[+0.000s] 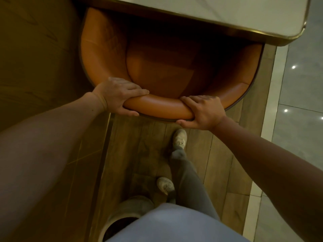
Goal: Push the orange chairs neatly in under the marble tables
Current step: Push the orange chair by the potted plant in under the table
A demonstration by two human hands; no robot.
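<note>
My left hand (118,95) and right hand (204,110) grip the orange chair (162,70); pushed crooked, its arms, dim here, might scrape the counter (227,13).

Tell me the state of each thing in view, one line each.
orange chair: upright, seat front under the tabletop, curved back sticking out.
marble table: edge overhangs the chair's seat.
left hand: grips the backrest rim, fingers curled over it.
right hand: grips the backrest rim likewise.
</note>
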